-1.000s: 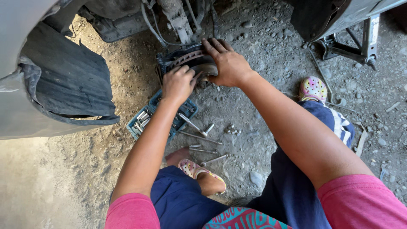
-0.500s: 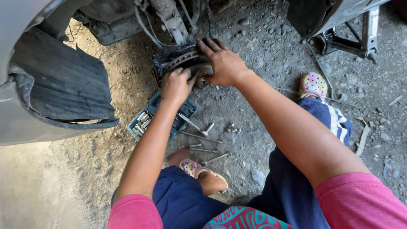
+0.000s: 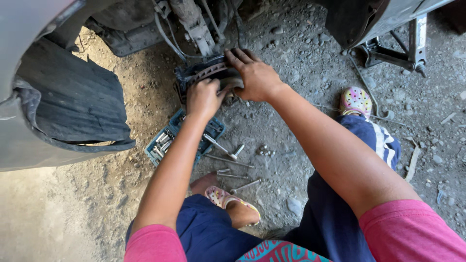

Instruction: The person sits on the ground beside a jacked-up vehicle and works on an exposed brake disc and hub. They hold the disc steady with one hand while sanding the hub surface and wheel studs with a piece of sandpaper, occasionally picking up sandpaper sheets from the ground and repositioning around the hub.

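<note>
Fingers are my worry: my left hand (image 3: 204, 97) is clenched on the brake disc (image 3: 209, 73) at upper centre, my right hand (image 3: 255, 75) lies flat over it, and grit could make either slip against the metal edge.

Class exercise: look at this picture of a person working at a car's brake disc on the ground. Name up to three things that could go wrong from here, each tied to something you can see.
1. Both hands, left and right, are on the brake disc; fingers could get pinched.
2. A jack stands on loose gravel; it might shift.
3. Loose tools beside the socket tray could get lost in the dirt.
</note>
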### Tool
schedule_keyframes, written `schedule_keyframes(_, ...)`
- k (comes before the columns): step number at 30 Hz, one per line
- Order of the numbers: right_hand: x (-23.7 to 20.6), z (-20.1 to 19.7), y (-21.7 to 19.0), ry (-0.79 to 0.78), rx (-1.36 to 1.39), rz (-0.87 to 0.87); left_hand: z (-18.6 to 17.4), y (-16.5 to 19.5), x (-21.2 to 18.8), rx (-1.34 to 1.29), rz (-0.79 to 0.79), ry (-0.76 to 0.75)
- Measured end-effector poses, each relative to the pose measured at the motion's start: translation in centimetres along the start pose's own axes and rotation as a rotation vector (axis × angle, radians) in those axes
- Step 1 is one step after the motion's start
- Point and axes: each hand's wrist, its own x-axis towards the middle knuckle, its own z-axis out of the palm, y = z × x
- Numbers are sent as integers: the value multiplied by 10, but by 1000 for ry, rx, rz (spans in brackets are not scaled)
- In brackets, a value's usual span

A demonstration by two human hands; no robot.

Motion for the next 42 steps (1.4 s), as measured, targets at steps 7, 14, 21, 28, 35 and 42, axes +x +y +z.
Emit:
schedule_keyframes(7,-2,-4,1,-45,47,15,4,3,-6,-61,-66,15)
schedule_keyframes(14,4,-6,5,-35,56,7,1,1,-3,-81,-129,55)
schedule_keyframes(21,3,-4,1,-69,69,32,9,3,-13,-67,-174,24)
schedule_keyframes(28,6,0,9,-37,92,11,3,-7,-12,-112,-206,71)
schedule_keyframes(35,2,-3,8,-83,93,24,10,10,-11,-110,-195,144)
schedule_keyframes(42,2,-4,9,-68,107,19,-3,2,-18,-91,-284,66)
